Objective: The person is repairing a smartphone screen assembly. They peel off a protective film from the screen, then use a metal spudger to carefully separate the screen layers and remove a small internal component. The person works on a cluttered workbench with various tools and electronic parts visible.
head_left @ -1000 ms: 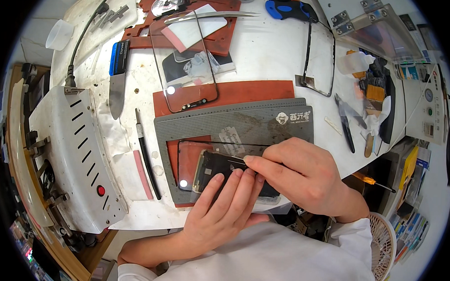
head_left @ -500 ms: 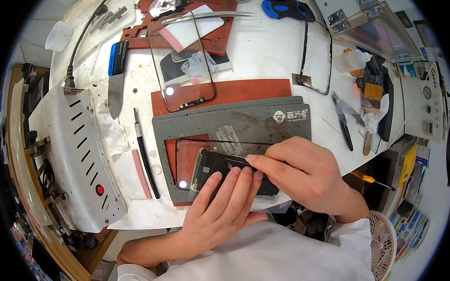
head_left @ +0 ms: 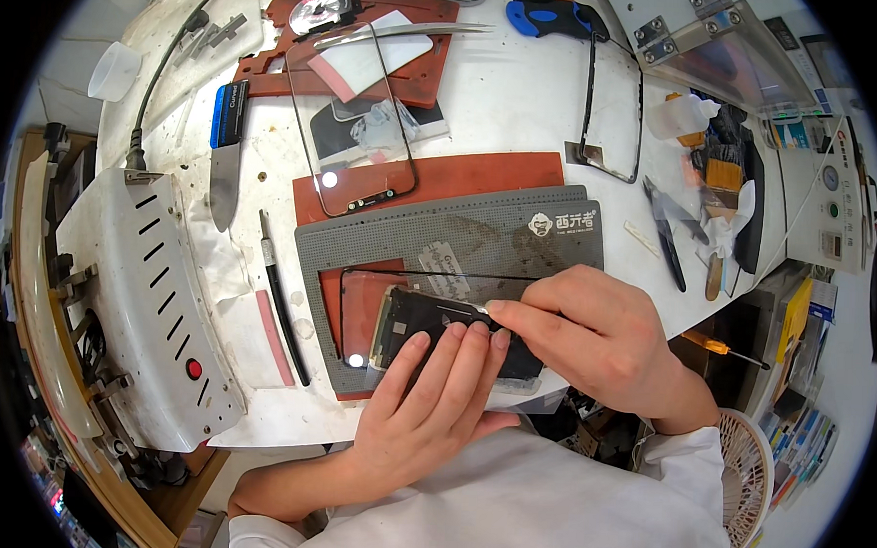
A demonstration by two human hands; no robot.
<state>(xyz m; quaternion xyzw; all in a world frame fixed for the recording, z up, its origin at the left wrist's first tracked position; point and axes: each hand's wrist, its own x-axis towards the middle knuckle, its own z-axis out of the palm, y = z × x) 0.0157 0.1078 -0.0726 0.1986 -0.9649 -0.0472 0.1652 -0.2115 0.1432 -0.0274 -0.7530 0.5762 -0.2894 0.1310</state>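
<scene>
Flat black rectangular panel with a pale left edge (head_left: 420, 317) lies at the near side, over a perforated grey mat (head_left: 362, 240). Left hand (head_left: 422, 404) rests on it, fingers extended; right hand (head_left: 595, 342) pinches thumb to forefinger at its far edge, item gripped unclear. Judged mid-work: edge handling underway, completed portion indeterminable, panel not yet released.

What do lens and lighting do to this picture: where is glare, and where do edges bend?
Head view: round glare spots on the lower clear panel and the upper clear panel; head view: the dark part under the left hand shows little glare; head view: corners black, the white table looks bowed at its edge.
</scene>
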